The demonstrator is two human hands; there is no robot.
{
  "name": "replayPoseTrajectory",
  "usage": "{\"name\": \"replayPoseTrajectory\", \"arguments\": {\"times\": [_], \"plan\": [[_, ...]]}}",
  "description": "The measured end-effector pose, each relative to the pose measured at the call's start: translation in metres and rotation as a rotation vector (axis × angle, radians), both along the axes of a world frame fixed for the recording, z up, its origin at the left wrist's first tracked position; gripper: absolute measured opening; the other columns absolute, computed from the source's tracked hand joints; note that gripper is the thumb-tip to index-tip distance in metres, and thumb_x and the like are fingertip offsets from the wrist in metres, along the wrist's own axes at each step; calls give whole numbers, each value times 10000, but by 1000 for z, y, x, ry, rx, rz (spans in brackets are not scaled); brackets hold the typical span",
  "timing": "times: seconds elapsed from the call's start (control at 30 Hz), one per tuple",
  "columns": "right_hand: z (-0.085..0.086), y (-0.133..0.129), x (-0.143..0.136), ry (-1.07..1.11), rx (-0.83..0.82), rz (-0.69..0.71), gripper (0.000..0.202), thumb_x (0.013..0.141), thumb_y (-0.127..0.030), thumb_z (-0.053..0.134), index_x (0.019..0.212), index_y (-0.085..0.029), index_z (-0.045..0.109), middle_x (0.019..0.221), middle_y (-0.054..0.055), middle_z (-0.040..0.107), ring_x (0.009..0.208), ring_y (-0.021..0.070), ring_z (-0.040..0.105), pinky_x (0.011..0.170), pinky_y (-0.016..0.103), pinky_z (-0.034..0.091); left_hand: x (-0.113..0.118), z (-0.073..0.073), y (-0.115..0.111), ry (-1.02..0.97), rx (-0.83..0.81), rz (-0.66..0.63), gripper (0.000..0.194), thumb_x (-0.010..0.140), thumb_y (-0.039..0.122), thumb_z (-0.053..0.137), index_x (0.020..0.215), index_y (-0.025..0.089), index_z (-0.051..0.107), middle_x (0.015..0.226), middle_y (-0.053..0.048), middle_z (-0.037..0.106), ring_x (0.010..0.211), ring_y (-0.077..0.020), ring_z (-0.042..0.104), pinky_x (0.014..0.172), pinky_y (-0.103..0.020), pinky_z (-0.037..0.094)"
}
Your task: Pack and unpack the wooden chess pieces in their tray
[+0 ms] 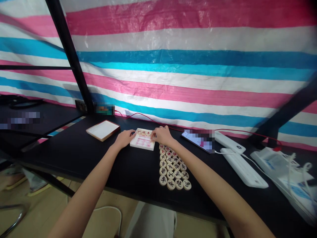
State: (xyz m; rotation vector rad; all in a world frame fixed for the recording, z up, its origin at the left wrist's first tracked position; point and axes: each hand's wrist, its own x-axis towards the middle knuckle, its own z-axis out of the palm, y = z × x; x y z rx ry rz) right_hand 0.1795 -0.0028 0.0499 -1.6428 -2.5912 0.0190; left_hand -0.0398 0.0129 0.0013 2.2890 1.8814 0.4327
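Observation:
A shallow white box [141,147] with pink-red grid lines inside lies on the black table, a row of round Chinese chess pieces [143,132] along its far side. My left hand [124,138] holds the box's left edge, fingers against the rim. At the box's far right corner, my right hand [162,135] has its thumb and fingers pinched on a Chinese chess piece, mostly covered by the fingertips. Beneath my right forearm, several more Chinese chess pieces [170,174] with black and red characters stand in neat rows, face up; the forearm hides some.
A box lid [104,129], white inside, lies to the left. A phone [195,141], white power banks [244,168] and a power strip with cables [284,175] occupy the right. Behind the table hangs a striped sheet [173,76]; a black post [71,56] rises at left.

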Motion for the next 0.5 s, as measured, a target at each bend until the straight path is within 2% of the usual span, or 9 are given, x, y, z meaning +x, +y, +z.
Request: {"name": "replayPoseTrajectory", "arguments": {"times": [0.3, 0.5], "plan": [[-3, 5, -4, 1, -8, -116, 155, 750, -249, 570, 834, -255, 700, 951, 43, 660, 932, 208, 494, 771, 335, 219, 0, 1, -1, 6, 13, -26, 460, 859, 484, 310, 1138, 233, 576, 959, -64, 672, 878, -223, 612, 697, -271, 434], [-5, -1, -7, 7, 33, -124, 156, 749, -225, 560, 825, -242, 695, 955, 51, 655, 937, 215, 489, 769, 344, 226, 0, 2, -1, 11, 4, -22, 460, 862, 483, 312, 1144, 232, 574, 961, -62, 672, 891, -221, 611, 706, -266, 436]]}}
